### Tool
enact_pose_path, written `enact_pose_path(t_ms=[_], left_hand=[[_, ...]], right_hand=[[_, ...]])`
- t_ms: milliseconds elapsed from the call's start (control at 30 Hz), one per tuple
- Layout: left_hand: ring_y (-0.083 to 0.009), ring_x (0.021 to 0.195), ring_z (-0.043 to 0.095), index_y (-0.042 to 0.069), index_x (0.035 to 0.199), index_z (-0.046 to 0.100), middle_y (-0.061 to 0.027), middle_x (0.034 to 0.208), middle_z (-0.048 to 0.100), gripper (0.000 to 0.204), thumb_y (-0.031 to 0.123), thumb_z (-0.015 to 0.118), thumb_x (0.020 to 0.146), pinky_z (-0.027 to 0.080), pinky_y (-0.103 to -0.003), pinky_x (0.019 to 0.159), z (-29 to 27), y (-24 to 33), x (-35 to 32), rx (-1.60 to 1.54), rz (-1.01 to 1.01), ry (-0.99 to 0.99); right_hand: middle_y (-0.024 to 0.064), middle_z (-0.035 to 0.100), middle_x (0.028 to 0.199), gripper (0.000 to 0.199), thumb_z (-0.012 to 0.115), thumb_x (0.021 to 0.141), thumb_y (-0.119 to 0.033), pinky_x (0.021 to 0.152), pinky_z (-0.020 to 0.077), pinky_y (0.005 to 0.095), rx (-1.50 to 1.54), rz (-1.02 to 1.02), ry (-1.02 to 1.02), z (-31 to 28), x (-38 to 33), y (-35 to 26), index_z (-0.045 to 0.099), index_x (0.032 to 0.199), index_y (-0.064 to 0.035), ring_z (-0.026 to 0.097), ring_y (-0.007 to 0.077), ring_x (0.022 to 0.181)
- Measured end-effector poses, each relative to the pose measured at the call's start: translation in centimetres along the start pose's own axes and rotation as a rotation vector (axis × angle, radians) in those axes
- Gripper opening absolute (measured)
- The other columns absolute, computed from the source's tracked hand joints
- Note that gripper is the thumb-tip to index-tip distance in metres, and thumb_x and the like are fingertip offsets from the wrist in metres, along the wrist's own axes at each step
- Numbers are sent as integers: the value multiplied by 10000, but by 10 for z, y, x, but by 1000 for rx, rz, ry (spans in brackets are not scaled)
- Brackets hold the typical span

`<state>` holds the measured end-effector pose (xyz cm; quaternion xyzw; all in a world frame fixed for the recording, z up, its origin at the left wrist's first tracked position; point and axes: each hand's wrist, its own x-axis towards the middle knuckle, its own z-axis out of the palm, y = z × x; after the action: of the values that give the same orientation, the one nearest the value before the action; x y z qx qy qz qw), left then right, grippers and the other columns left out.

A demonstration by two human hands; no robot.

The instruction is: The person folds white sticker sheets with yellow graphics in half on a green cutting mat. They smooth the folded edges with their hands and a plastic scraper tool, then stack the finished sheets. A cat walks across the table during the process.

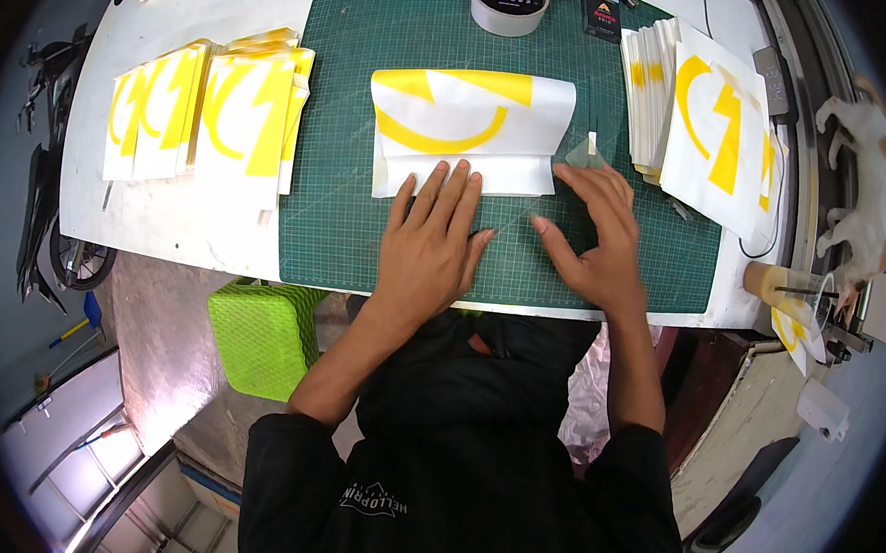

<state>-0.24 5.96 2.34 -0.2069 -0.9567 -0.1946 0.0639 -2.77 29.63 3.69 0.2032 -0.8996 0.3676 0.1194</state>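
Observation:
A white paper sheet with yellow print [472, 113] lies on the green cutting mat [334, 251], its near part folded over into a white strip. My left hand [433, 231] rests flat on that near edge, fingers stretched out. At the sheet's right corner is my right hand [600, 235], thumb and fingers apart, the fingertips by the paper's edge. Beside these fingers shows a clear, see-through piece [583, 156] with a small white tab above it. A thin clear edge runs between both hands; whether it belongs to the same piece, I cannot tell.
Stacks of similar yellow-and-white papers stand at the left [246, 116] and right [716, 141]. A roll of white tape [510, 18] with a phone on it and a small black box [603, 20] are at the back. A cup [791, 290] stands by the right edge; a cat [864, 178] lies beyond.

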Motion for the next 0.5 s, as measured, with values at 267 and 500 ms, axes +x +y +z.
enact_pose_path(t_ms=[267, 500], left_hand=[[-366, 1457, 479, 0, 1486, 531, -183, 1556, 526, 592, 288, 678, 990, 331, -545, 1206, 3, 3, -4, 22, -17, 0], [-362, 1502, 432, 6, 1509, 518, -180, 1593, 492, 603, 297, 658, 999, 294, -562, 1236, 7, 2, -13, 11, -12, -11]], right_hand=[[140, 668, 1317, 375, 756, 875, -107, 1165, 388, 548, -176, -123, -49, 36, -14, -25, 689, 1226, 5, 625, 305, 1273], [117, 687, 1315, 333, 740, 908, -151, 1197, 314, 605, -277, -129, -67, 43, -26, -27, 711, 1210, -13, 611, 266, 1313]])
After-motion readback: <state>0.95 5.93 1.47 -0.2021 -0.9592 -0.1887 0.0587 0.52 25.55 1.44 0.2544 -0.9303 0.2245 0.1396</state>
